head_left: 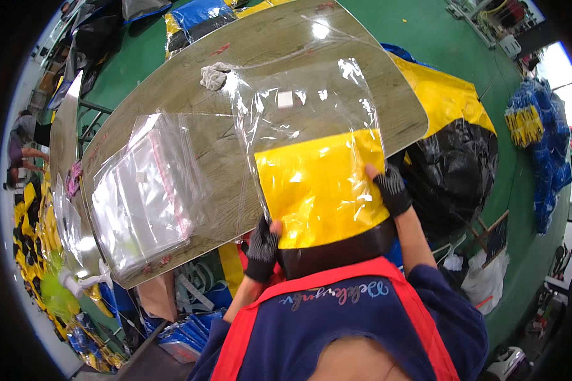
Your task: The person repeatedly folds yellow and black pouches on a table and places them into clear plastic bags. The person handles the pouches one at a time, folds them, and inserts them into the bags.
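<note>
A folded yellow and black plastic sheet (pixel 321 190) lies at the near edge of the table, its yellow part inside a large clear plastic bag (pixel 311 101). The bag's far part spreads flat and glossy over the tabletop, with a small white square label (pixel 285 100) on it. My left hand (pixel 262 253), in a dark fingerless glove, pinches the lower left edge of the sheet and bag. Gloved the same way, my right hand (pixel 391 189) grips the right edge, thumb on top and other fingers underneath. The sheet's black end hangs toward my apron.
A stack of clear plastic bags (pixel 143 197) lies left on the wood-grain table (pixel 222 149). A crumpled pale cloth (pixel 215 76) rests farther back. Yellow and black bundles (pixel 454 165) fill the space right of the table. Packed blue bundles (pixel 190 340) sit below left.
</note>
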`<state>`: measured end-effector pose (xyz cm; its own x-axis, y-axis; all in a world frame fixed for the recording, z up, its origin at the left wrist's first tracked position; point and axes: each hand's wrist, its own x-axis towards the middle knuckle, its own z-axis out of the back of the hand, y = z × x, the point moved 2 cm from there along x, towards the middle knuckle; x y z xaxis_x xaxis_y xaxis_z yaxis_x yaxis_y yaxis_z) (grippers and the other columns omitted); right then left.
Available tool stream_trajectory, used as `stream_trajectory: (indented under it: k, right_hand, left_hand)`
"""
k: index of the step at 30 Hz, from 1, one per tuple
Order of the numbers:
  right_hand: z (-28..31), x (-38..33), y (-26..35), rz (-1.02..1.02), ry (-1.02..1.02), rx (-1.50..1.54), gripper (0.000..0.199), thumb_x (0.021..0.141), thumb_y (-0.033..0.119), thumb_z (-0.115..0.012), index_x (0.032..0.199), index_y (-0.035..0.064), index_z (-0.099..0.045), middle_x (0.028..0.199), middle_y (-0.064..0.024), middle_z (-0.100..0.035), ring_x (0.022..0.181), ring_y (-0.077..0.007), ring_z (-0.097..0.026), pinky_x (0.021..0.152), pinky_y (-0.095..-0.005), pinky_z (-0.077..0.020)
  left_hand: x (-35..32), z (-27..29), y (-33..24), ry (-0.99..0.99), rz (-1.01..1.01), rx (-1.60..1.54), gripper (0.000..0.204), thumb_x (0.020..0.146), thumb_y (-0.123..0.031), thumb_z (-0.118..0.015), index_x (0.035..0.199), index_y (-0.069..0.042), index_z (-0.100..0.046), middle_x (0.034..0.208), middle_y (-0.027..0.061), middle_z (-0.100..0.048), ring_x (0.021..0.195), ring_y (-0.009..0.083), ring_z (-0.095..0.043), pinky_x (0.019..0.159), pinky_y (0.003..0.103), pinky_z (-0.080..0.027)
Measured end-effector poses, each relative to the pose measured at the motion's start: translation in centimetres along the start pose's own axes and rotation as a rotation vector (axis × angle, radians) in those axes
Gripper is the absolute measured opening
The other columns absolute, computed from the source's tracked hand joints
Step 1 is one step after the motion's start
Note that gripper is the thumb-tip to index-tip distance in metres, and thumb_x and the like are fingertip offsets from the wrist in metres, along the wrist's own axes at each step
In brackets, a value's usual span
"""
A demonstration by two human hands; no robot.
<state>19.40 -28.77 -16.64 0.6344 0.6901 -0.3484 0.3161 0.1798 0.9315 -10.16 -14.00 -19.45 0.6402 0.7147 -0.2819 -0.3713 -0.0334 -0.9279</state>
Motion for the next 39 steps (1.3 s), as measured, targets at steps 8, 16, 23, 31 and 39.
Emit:
stream_trajectory:
  k: [8,16,23,31,39]
  right_hand:
    - [-1.7,-4.0,1.3,-0.134,0.153,0.08,0.04,0.081,0.02,-0.073,0.111,-0.0024,-0.062,0.102,-0.0094,-0.067,0.089,-0.0153,-0.063,0.081,-0.0283,-0.0505]
    - [-2.6,-3.2,1.9,-0.046,0.109,-0.143,0.041,0.089,0.033,-0.064,0.111,-0.0008,-0.063,0.098,-0.0096,-0.068,0.092,-0.016,-0.062,0.083,-0.0299,-0.0492]
    - [-3.6,-2.5,4.1,-0.149,0.286,-0.18,0.041,0.08,0.032,-0.073,0.104,-0.0007,-0.066,0.091,-0.0096,-0.07,0.083,-0.0145,-0.064,0.075,-0.0286,-0.0508]
    - [-4.6,-4.6,1.2,-0.013,0.061,-0.291,0.032,0.082,0.026,-0.071,0.1,-0.0006,-0.068,0.085,-0.0079,-0.07,0.077,-0.0124,-0.064,0.074,-0.0265,-0.0503]
    - [-4.3,-0.5,1.5,-0.045,0.032,-0.019,0.035,0.084,0.025,-0.069,0.108,0.0001,-0.065,0.091,-0.0048,-0.068,0.08,-0.0123,-0.062,0.073,-0.0255,-0.0494]
  left_hand:
    - [1.0,6.0,-1.9,0.548,0.102,-0.38,0.053,0.092,-0.032,-0.059,0.132,-0.001,-0.044,0.122,0.007,-0.056,0.112,0.0191,-0.053,0.098,0.032,-0.04]
    - [3.4,3.8,-5.1,0.183,0.145,-0.446,0.061,0.08,-0.025,-0.073,0.13,-0.001,-0.048,0.12,0.007,-0.059,0.107,0.0178,-0.056,0.094,0.032,-0.044]
    - [6.4,4.5,-6.8,0.108,0.152,-0.341,0.053,0.094,-0.048,-0.051,0.112,0.001,-0.059,0.101,0.0073,-0.065,0.089,0.0155,-0.061,0.081,0.031,-0.049]
    - [5.1,4.9,-6.8,0.074,0.115,-0.541,0.037,0.095,-0.03,-0.055,0.116,0.001,-0.058,0.104,0.0087,-0.066,0.091,0.0156,-0.062,0.081,0.028,-0.049]
    - [1.7,5.1,-2.4,0.167,0.004,-0.334,0.043,0.091,-0.023,-0.061,0.125,0.001,-0.052,0.115,0.0097,-0.061,0.106,0.0181,-0.056,0.093,0.034,-0.043]
